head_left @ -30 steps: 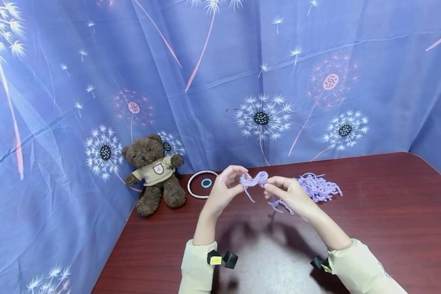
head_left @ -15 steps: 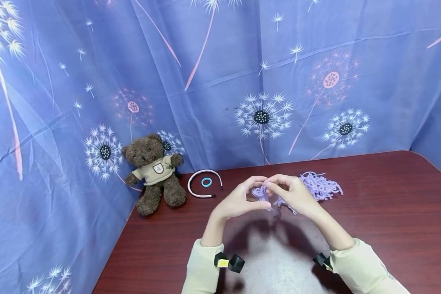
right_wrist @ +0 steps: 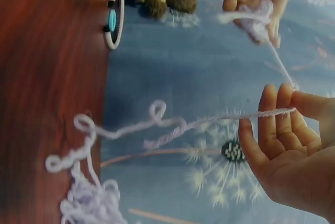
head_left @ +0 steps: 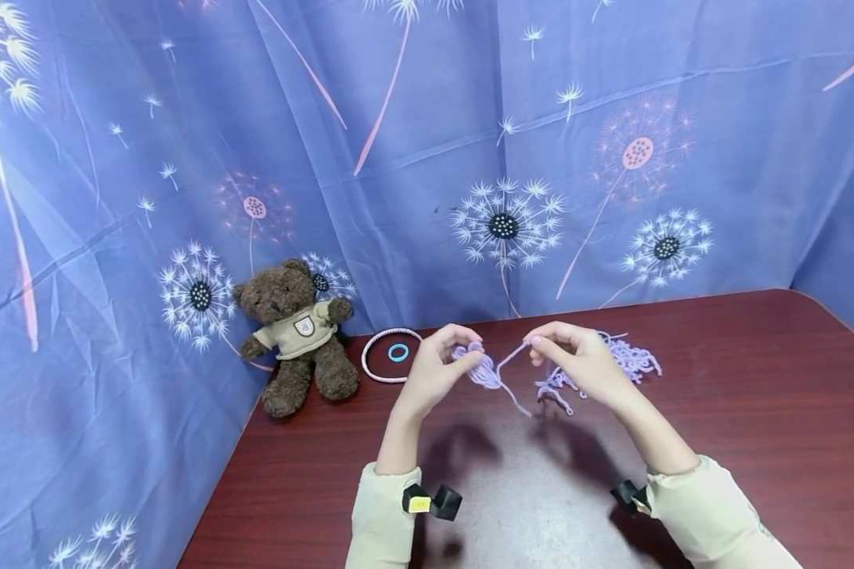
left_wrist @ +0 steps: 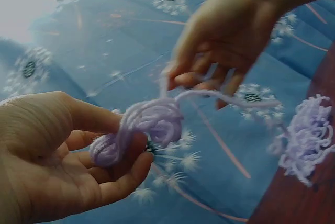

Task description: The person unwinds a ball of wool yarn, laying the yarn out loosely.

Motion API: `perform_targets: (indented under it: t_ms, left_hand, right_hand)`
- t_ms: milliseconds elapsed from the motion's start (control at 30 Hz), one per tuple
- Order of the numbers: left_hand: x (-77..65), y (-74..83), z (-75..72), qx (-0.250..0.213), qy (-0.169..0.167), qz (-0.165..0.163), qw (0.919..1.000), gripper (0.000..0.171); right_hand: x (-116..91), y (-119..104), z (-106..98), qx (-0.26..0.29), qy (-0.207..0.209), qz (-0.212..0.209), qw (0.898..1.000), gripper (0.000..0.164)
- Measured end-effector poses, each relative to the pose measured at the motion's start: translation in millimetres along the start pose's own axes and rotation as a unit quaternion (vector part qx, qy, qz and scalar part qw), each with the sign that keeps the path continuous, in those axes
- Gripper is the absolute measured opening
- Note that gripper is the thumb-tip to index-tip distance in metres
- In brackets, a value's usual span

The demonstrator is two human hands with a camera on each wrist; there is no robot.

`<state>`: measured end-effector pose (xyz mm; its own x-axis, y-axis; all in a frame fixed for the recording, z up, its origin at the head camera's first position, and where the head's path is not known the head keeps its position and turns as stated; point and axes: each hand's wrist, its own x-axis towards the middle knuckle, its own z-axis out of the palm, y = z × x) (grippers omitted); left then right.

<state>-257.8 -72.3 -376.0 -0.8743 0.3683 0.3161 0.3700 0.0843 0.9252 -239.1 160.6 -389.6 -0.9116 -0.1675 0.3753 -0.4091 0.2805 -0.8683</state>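
Note:
A small looped bundle of lilac yarn [head_left: 484, 373] is pinched between the thumb and fingers of my left hand [head_left: 432, 375], raised above the table. From it a strand of yarn [head_left: 514, 354] runs up to my right hand [head_left: 580, 359], whose thumb and forefinger pinch it. One loose tail [left_wrist: 235, 98] of the bundle hangs free between the hands. In the right wrist view, a twisted length of yarn [right_wrist: 225, 118] stretches from the right fingers toward a curly lilac yarn pile [right_wrist: 94, 203]. Right forearm and hand partly cover that pile in the head view.
At the table's back left sits a brown teddy bear [head_left: 295, 336] in a beige shirt. A white headband [head_left: 370, 356] lies beside it, with a blue ring [head_left: 398, 352] inside its curve. A blue dandelion-print curtain [head_left: 413, 237] hangs behind the dark red table [head_left: 754, 411].
Both hands came together around the bundle, then moved apart. The left hand has drawn back left with the bundle, and the right has pulled a strand out to the right.

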Motion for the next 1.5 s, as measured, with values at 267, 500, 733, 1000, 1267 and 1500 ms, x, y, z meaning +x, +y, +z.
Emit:
perform_targets:
  t_ms: [267, 500, 733, 1000, 1267, 1500]
  left_hand:
    - [-4.5, 8.1, -25.2, -0.056, 0.059, -0.001, 0.9967, 0.028]
    - [-5.5, 10.1, -26.0, -0.073, 0.035, -0.003, 0.9967, 0.03]
    - [-4.0, 8.8, -11.7, -0.073, 0.002, 0.015, 0.9972, 0.027]
    - [-3.8, 8.5, -1.6, -0.078, -0.015, 0.021, 0.9966, 0.026]
    - [-1.7, 5.9, -4.3, -0.035, -0.016, -0.001, 0.9993, 0.027]
    - [-1.8, 5.9, -6.0, 0.039, -0.034, -0.014, 0.9986, 0.029]
  right_hand:
    - [5, 12, -27, 0.019, 0.057, 0.021, 0.998, 0.022]
    - [9, 24, -34, 0.017, 0.012, 0.062, 0.998, 0.027]
    - [6, 28, -13, -0.04, -0.089, 0.054, 0.994, 0.032]
    - [0, 20, 20, 0.084, -0.226, 0.079, 0.967, 0.038]
    - [-5, 8, 14, 0.108, -0.176, 0.055, 0.977, 0.022]
    - [-3, -2, 9, 0.058, -0.121, 0.05, 0.99, 0.025]
